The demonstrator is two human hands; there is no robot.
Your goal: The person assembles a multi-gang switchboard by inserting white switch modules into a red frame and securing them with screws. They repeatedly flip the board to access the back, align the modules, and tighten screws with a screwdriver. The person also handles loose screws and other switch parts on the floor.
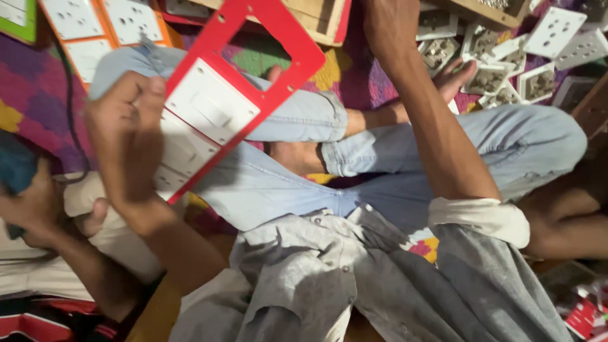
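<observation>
Now the red frame [253, 69], with white switches [209, 107] seated in it, is gripped at centre left by the left hand [126, 139], best kept steady while the right hand [389, 25], its fingers unseen, is stretched toward the top edge.

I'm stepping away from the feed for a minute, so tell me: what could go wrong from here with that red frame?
1. The left hand grips only one end of the red frame, so it could tip or slip onto the lap.
2. The white switches sit in a tilted frame; if loose, they might drop out.
3. The right hand's fingers are out of view past the top edge, so any reach there is unchecked beside the white sockets.
</observation>
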